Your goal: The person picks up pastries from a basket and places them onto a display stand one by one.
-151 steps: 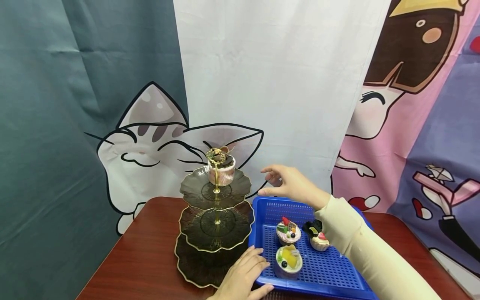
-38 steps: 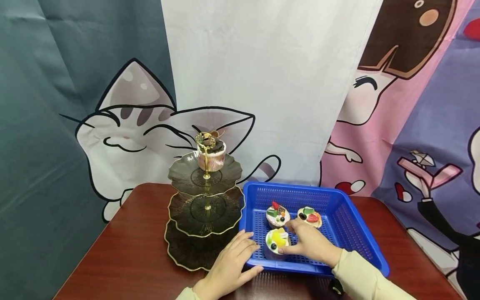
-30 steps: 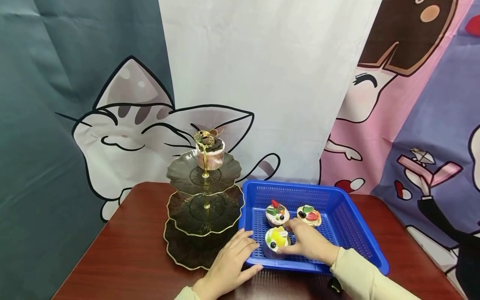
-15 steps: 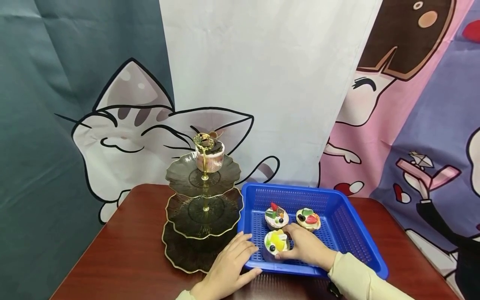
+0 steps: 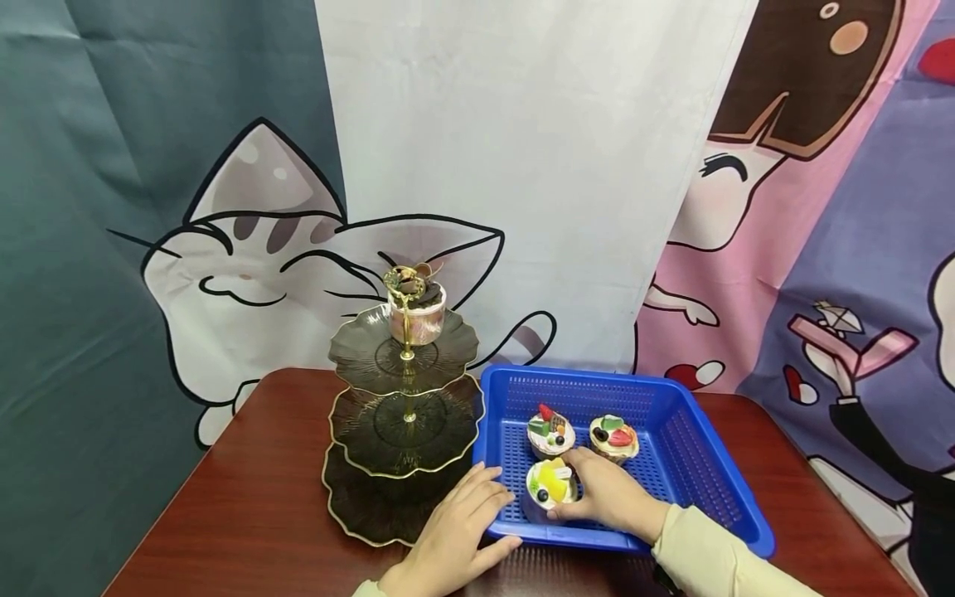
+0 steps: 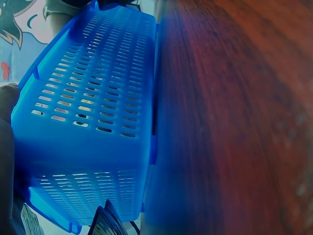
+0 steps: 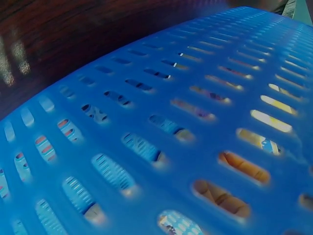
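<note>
In the head view, my right hand [image 5: 608,495] reaches into a blue plastic basket [image 5: 716,448] and grips a cupcake with yellow fruit topping [image 5: 550,483], thumb at the near side and fingers behind. The cupcake stands upright near the basket's front left corner. My left hand [image 5: 455,531] rests at that corner, its fingers extended over the rim. Behind the gripped cupcake sits a strawberry-and-waffle cupcake [image 5: 550,433]; a third cupcake with strawberry and green topping [image 5: 613,437] lies to its right. The right wrist view shows mostly the basket's slotted wall [image 7: 161,103], which hides the grip.
Left of the basket stands a three-tier dark stand [image 5: 406,423] with gold scalloped edges and a gold centre post. On its top tier is a chocolate-topped cupcake [image 5: 418,319]. The reddish-brown table [image 5: 246,464] carries everything, with a cartoon-printed curtain [image 5: 559,166] behind.
My right hand has come down from beside the stand's top tier into the basket and taken hold of the yellow-topped cupcake. My left hand has stayed at the basket corner; the view has shifted slightly.
</note>
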Tool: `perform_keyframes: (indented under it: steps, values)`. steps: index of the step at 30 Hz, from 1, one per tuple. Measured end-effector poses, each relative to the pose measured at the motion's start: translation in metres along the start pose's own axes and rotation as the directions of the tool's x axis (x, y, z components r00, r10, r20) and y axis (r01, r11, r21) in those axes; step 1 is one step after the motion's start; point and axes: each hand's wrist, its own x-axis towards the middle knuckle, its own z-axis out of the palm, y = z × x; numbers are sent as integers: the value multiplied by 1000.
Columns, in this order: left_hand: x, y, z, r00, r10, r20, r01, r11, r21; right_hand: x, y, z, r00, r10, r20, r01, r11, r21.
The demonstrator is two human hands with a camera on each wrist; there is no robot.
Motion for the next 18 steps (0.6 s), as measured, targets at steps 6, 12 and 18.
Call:
perform_keyframes:
  steps: [6, 12, 18]
  values:
    - [0, 0, -1, 1000, -10, 17, 10, 1000, 0, 0, -1, 1, 1000, 3, 1, -3, 1000, -7]
    - [1, 2, -2, 999, -27, 40, 27, 1000, -8, -1, -2, 0, 1000, 12, 10, -12, 1000, -7]
    - [1, 1, -2, 999, -26, 41, 26, 1000, -13, -1, -3, -1, 1000, 14, 7, -14, 1000, -7]
